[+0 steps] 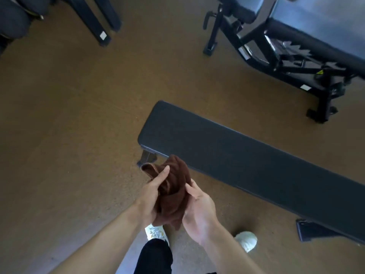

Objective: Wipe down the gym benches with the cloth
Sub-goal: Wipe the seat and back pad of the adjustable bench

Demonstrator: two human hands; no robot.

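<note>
Brown, soft and light, the bunched cloth (pixel 173 186) sits gripped by left hand (pixel 152 192) and right hand (pixel 199 210) beside the flat bench (pixel 246 155).

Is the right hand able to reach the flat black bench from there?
Probably yes. The right hand grips the brown cloth together with the left hand, just beside the flat bench, and nothing stands between them.

Under your hands (pixel 173 196) runs a brown speckled floor (pixel 69 125). A flat black bench (pixel 246 155) stands on it just ahead and right of them, with an adjustable bench (pixel 286 46) farther beyond. Your white shoes (pixel 246 241) stand on the floor below.
</note>
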